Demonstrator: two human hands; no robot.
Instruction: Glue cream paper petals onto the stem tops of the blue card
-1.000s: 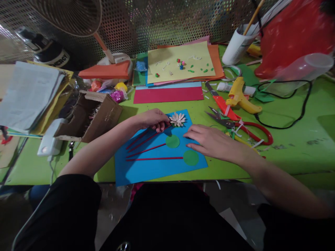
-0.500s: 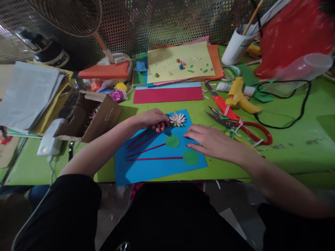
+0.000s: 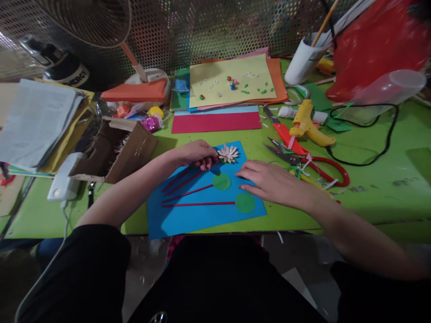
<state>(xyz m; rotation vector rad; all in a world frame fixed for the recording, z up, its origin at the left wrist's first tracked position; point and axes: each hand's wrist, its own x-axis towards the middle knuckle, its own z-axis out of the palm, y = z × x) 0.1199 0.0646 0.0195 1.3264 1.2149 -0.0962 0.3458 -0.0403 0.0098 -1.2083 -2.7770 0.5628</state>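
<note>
A sheet of blue paper [image 3: 205, 220] lies on the green table, with several thin red strips [image 3: 198, 204] fanning rightward across it. Two of these strips end at green paper circles [image 3: 245, 202]. At the sheet's upper edge sits a pale, many-petalled flower [image 3: 228, 154] with some green beneath it. My left hand [image 3: 200, 154] is closed, its fingertips pinching the flower's left edge; the fingers partly cover the upper strips. Over the sheet's right edge my right hand [image 3: 266, 179] lies open, fingers stretched toward the flower and apart from it.
To the right are scissors [image 3: 326, 172], an orange cutter knife [image 3: 286, 137] and a yellow glue gun [image 3: 311, 123] with a black cord. Coloured sheets [image 3: 232, 96] holding small clay bits lie behind. A cardboard box [image 3: 134, 150] and a fan [image 3: 87, 22] stand left.
</note>
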